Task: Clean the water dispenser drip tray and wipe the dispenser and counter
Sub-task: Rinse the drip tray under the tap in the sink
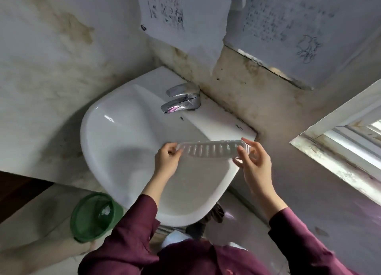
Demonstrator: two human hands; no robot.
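You hold the drip tray (212, 149) just right of the frame's centre, level and lengthwise between your two hands, above the right side of the white sink (115, 143). Your left hand (168, 160) pinches its left end, fingers curled in around the edge. Your right hand (254, 161) takes the right end, thumb on the near side and fingers wrapped behind, clamped on the plastic. Gripping the tray by both ends keeps the slotted face turned up toward you, and holding it over the basin means, I judge, that any drips or rinse water fall into the sink and not on the floor.

The tap (181, 98) sits above centre, its spout aimed down-left into the bowl; no water stream shows, and whether the tray is wet is hard to tell because it is clear and pale against white porcelain. I cannot tell either whether it is one piece or a grille over a pan.

A green bucket (94, 217) stands at the lower left, partly behind your maroon sleeve (132, 233). The dispenser and counter are nowhere in the frame. The sink's drain is not distinct. The papers (165, 7) on the wall at the top carry marks too blurred to read, and the window frame (340, 143) is cut off at the right edge.
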